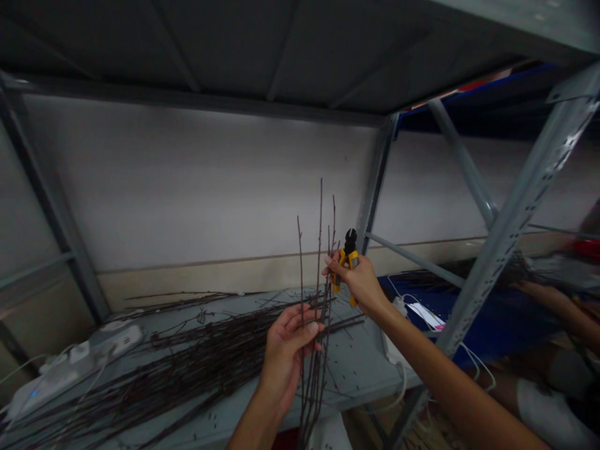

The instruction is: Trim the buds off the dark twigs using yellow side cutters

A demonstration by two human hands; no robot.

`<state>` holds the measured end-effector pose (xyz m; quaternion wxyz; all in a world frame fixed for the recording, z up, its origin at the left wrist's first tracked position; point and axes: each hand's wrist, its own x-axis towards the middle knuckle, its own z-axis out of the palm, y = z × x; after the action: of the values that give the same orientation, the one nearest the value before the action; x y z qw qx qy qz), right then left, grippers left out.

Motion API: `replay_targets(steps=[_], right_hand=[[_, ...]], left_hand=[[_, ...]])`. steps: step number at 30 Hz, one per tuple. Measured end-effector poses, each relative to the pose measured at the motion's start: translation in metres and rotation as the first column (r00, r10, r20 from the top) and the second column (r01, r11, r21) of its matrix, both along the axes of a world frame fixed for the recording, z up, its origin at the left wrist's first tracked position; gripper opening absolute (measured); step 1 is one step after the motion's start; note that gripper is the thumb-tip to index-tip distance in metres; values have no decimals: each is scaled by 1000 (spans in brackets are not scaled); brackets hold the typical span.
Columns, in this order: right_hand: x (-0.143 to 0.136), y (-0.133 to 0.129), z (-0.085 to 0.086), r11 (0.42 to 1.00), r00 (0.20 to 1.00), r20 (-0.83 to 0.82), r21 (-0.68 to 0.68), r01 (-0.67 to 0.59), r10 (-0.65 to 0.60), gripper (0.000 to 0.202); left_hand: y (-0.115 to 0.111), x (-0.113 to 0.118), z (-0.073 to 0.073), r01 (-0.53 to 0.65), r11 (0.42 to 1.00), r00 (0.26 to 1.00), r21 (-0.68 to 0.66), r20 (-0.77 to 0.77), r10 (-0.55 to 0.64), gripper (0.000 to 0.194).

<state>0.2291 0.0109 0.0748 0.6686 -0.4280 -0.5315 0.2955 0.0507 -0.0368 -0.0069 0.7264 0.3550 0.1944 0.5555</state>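
My left hand (291, 340) is closed around several thin dark twigs (320, 250), which stand roughly upright in front of me. To its upper right, my right hand (359, 278) grips a pair of yellow-and-black diagonal cutters (349, 253), jaws pointing up. The thumb and forefinger of that hand also touch the upper part of the twigs. Behind and left of my hands, a large heap of dark twigs (201, 353) lies across the grey shelf (360, 369). The lower ends of the held twigs run down past the shelf's front edge.
A white power strip (70, 369) with cables lies at the shelf's left end. A metal upright (520, 200) and a diagonal brace stand to the right. Beyond them are a lit phone (426, 317), cables, and another person's arm (557, 306). An upper shelf (234, 50) hangs overhead.
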Motion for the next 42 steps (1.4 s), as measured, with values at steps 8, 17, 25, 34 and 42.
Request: replay_targets(steps=[8,17,25,34,42], right_hand=[[7,0,-4,997,983,169,-32,72,-66,38],[-1,-34,-1,944,858,402,210,254,-320,27],[-30,-61,-13,1000,961,274,-27,-9,16,26],[-35,-54,-11,998,959,284,-63,9,9,24],[-37,-57,-4,998,970,233,-35,-56,63,28]], left_hand=[[-1,1,1,-9,1000,1000,12,-23,9,46],[4,3,2,-91,996,994,-6,-59,90,41],[1,3,2,-47,998,998,47,-39,49,37],[3,-1,2,-61,997,998,50,-23,62,43],[-1,0,11,-55,996,998,64,-17,56,38]])
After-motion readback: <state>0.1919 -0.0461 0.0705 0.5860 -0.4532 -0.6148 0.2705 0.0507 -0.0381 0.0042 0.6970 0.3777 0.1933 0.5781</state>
